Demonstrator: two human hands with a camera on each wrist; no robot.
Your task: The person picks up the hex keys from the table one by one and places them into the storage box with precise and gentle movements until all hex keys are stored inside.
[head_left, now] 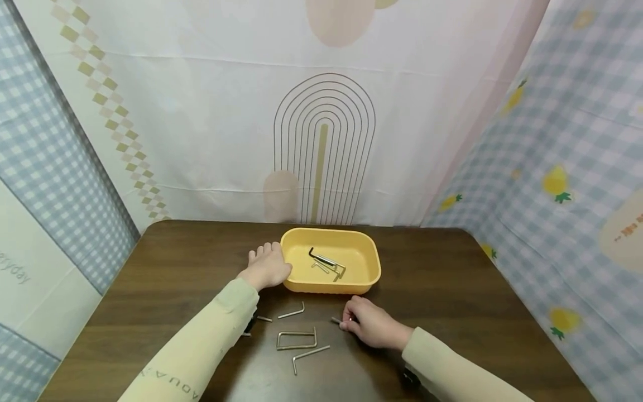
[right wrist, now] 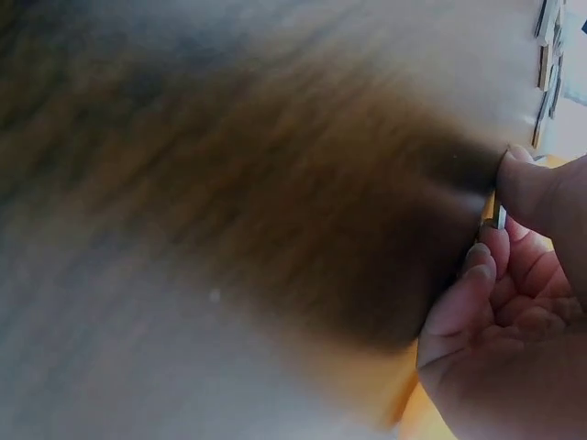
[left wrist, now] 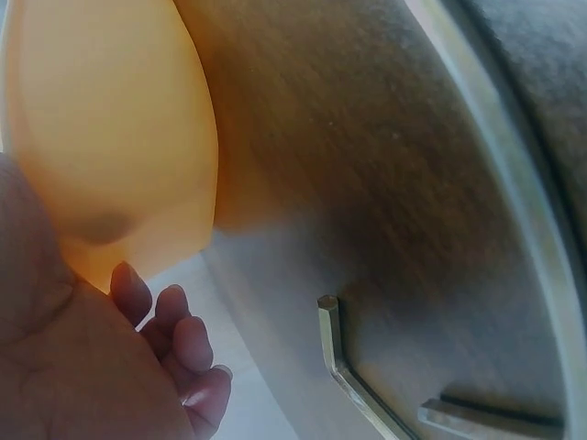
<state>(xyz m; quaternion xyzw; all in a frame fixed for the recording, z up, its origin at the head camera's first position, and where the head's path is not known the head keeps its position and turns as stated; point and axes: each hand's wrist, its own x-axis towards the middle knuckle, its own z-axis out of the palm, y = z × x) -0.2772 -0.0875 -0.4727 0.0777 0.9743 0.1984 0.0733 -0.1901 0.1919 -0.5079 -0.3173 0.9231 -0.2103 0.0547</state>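
A yellow plastic basin (head_left: 370, 268) stands toward the back of the table, with several hex keys (head_left: 326, 261), one of them black, lying inside. My left hand (head_left: 268, 266) is at the basin's left end, its thumb at the rim and its fingers loosely bent beside the wall. In the left wrist view those fingers (left wrist: 191, 341) hold nothing. In front of the basin, my right hand (head_left: 369, 324) pinches a hex key (head_left: 335, 320) close to the tabletop. Thumb and finger hide most of it; a short metal piece (right wrist: 500, 215) shows in the right wrist view.
Several silver hex keys lie on the dark wooden table (head_left: 427, 268): a small one (head_left: 291, 314), a longer one (head_left: 312, 353) and pieces forming a rectangle (head_left: 296, 348). Others (head_left: 264, 319) are partly covered by the left sleeve. Patterned curtains (head_left: 226, 139) hang behind the table and at both sides.
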